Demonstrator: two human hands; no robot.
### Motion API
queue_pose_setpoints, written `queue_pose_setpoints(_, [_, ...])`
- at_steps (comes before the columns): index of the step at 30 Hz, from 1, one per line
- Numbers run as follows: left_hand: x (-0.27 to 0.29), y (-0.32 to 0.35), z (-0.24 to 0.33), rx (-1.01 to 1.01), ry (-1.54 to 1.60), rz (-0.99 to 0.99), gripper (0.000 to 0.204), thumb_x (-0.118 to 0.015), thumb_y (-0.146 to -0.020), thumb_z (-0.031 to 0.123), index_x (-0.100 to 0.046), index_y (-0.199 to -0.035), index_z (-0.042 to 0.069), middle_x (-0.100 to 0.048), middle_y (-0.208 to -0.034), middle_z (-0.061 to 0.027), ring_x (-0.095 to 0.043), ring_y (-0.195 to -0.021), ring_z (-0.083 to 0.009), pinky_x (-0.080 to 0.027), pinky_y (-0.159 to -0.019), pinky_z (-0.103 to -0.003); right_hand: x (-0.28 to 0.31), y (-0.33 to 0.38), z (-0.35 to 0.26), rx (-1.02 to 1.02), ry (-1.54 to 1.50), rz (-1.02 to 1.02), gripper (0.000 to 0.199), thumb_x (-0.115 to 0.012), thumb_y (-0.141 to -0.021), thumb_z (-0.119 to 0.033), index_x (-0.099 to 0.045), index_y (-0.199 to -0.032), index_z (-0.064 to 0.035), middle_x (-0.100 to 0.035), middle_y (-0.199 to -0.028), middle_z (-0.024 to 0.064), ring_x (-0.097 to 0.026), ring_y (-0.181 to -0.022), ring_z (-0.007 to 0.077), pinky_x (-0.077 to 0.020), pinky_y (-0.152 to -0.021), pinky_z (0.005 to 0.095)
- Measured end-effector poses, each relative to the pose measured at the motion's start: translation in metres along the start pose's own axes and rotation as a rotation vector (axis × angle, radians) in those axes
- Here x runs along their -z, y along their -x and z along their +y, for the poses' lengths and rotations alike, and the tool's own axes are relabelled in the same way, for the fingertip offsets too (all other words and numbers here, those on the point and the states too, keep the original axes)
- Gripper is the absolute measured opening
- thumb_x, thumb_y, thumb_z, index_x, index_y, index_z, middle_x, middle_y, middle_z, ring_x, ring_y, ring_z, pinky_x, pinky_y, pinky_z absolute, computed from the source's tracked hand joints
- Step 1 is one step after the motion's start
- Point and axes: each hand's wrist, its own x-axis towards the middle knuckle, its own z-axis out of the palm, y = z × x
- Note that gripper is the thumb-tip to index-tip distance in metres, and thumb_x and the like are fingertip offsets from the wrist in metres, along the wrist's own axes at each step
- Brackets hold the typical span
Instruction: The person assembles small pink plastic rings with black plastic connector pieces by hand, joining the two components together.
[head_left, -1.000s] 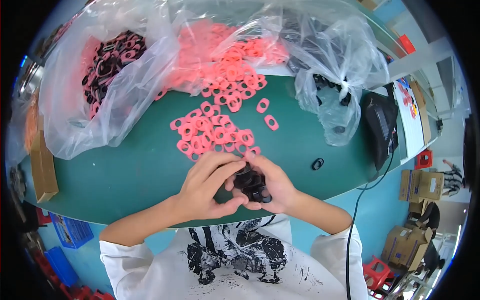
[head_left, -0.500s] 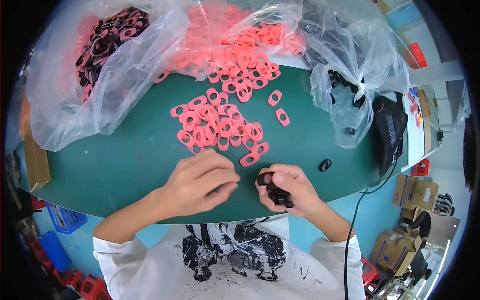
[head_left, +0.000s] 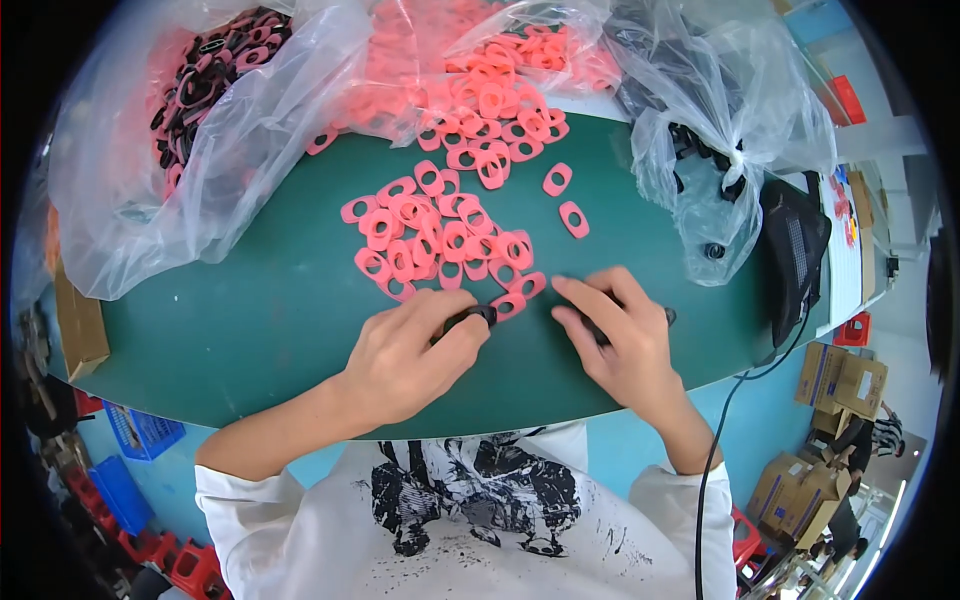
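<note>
Left fingers point(head_left: 462, 340) pinch a black piece point(head_left: 484, 313) beside pink rings point(head_left: 425, 240), apparently for pairing; next calls for alignment. Right fingers point(head_left: 592, 303) bend, grip unclear.

At three o'clock a black mesh-sided case point(head_left: 795, 260) lies near the edge of the green table point(head_left: 250, 345), and a black cable point(head_left: 699, 500) curves past it toward four o'clock. Cardboard boxes point(head_left: 788, 495) stand on the blue floor point(head_left: 625, 445) at four o'clock, with a striped sleeve or top point(head_left: 887, 437) showing beyond. A brown carton point(head_left: 82, 330) sits at nine, a blue crate point(head_left: 145, 432) and blue bin point(head_left: 120, 497) near eight, and red stools point(head_left: 195, 572) between seven and eight.
</note>
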Motion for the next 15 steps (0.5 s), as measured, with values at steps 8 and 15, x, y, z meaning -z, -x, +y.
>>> queue_pose_setpoints(8, [-0.023, -0.004, 0.010, 0.071, -0.121, -0.072, 0.024, -0.074, -0.076, 0.005, -0.060, -0.095, 0.000, -0.058, -0.099, -0.0119, -0.063, -0.075, -0.0248, -0.052, -0.054, -0.034, -0.011, -0.010, 0.010, 0.202, 0.156, -0.065, 0.023, -0.079, -0.072, -0.006, -0.073, -0.094, -0.0073, -0.057, -0.083, 0.0052, -0.059, -0.060, 0.0202, -0.0469, -0.049, 0.0331])
queue_pose_setpoints(15, [0.004, 0.005, 0.018, 0.140, -0.075, -0.146, 0.023, -0.077, -0.075, 0.004, -0.061, -0.090, 0.002, -0.061, -0.097, -0.0099, -0.064, -0.077, -0.0272, -0.053, -0.057, -0.037, -0.007, -0.018, 0.010, 0.283, 0.140, -0.174, 0.014, -0.076, -0.073, -0.006, -0.069, -0.086, -0.0078, -0.055, -0.081, 0.0055, -0.060, -0.063, 0.0214, -0.0465, -0.050, 0.0351])
